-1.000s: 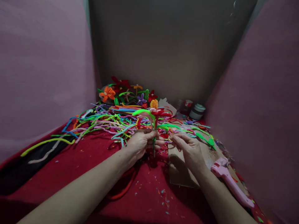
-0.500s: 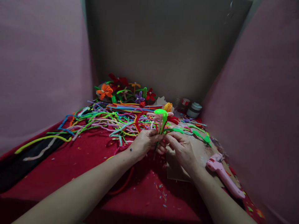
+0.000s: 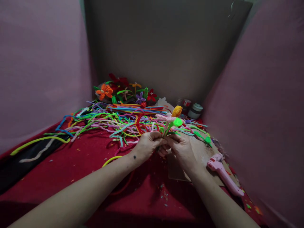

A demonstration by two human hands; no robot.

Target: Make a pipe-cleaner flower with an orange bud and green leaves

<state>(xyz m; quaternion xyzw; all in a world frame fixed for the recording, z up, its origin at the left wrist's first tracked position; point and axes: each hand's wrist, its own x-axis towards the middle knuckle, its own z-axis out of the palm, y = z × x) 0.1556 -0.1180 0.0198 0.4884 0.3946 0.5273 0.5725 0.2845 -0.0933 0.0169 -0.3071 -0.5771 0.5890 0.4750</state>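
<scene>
My left hand (image 3: 150, 145) is closed, pinching the stems of a small bunch of pipe-cleaner flowers just above the middle of the red cloth. Against it, my right hand (image 3: 182, 148) is also closed, its thumb and fingers on the same stems. Out of the grip rise a pink pipe-cleaner flower (image 3: 165, 117), an orange-yellow bud (image 3: 177, 110) and a bright green leaf (image 3: 177, 122). Fingers hide the lower stems and the exact point where they are held.
Loose pipe cleaners (image 3: 99, 122) lie heaped behind my hands. Finished flowers (image 3: 104, 91) stand at the back left. On the right are a cardboard sheet (image 3: 180, 172), a pink glue gun (image 3: 224, 175), a green leaf stem (image 3: 201, 136) and a lidded jar (image 3: 195, 110).
The bright green leaf has swung right and lower, uncovering the pink flower. The orange-yellow bud has shifted slightly right. Both hands stay together on the stems.
</scene>
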